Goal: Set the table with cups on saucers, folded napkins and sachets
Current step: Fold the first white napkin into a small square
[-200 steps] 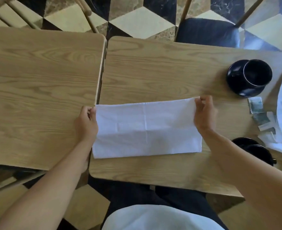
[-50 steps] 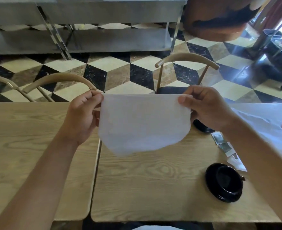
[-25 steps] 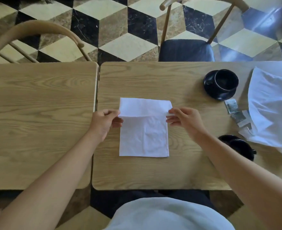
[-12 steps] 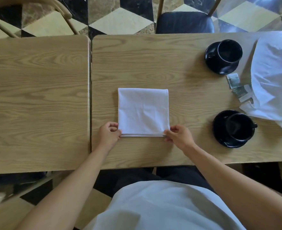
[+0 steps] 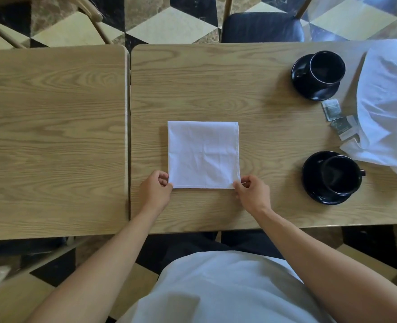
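A white napkin point(image 5: 203, 155), folded into a square, lies flat in the middle of the right-hand wooden table point(image 5: 216, 85). My left hand point(image 5: 156, 191) pinches its near left corner and my right hand point(image 5: 251, 193) pinches its near right corner. A black cup on a black saucer point(image 5: 318, 74) stands at the far right. A second black cup on a saucer point(image 5: 332, 177) stands nearer on the right. Two or three grey-green sachets point(image 5: 337, 118) lie between the two cups.
An unfolded white cloth point(image 5: 388, 113) is heaped at the table's right edge, overlapping the sachets. A second wooden table point(image 5: 53, 136) adjoins on the left across a narrow gap. A dark-cushioned chair point(image 5: 261, 27) and a wooden chair point(image 5: 88, 15) stand beyond the tables.
The napkin was a long strip, was lifted up, then laid down and folded over toward me into a square. Both hands came to its near corners and have stayed there.
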`<state>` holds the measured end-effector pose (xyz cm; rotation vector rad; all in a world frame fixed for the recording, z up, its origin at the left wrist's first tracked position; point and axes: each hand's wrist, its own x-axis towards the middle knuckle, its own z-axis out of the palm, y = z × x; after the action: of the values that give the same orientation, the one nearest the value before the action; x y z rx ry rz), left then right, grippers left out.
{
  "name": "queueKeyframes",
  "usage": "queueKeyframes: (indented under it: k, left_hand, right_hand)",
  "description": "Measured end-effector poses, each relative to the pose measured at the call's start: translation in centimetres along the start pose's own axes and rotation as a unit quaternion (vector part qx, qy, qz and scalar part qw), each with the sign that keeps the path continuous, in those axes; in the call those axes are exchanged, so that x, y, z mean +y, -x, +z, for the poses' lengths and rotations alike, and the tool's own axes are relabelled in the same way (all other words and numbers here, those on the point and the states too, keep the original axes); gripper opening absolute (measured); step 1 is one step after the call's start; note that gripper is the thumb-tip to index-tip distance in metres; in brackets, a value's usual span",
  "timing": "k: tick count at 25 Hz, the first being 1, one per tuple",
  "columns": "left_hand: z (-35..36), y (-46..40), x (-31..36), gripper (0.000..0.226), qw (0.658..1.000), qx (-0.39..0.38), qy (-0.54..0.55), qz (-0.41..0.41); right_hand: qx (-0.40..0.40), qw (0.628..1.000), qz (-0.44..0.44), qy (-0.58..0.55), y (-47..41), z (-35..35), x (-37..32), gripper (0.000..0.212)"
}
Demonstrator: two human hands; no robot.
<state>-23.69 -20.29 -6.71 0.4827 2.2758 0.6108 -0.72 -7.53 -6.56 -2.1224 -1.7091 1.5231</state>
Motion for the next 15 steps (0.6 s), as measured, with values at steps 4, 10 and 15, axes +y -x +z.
queueKeyframes:
  k: [4,10,15]
  left_hand:
    - [0.2,0.0,-0.1,0.019,1.0,0.001,-0.02,0.005]
    - [1.5,-0.2,2.0,0.041,0.958,0.111,-0.178,0.195]
    - [5.0,-5.0,5.9,0.042,0.908,0.096,-0.21,0.35]
  right_hand:
    - [0.01,0.999,0.018,0.026,-0.2,0.4,-0.2,0.008]
    - [0.103,0.96,-0.168,0.197,-0.6,1.6,-2.2,0.037]
    - [0.045,0.856,-0.42,0.297,-5.0,6.7,-8.1,0.042]
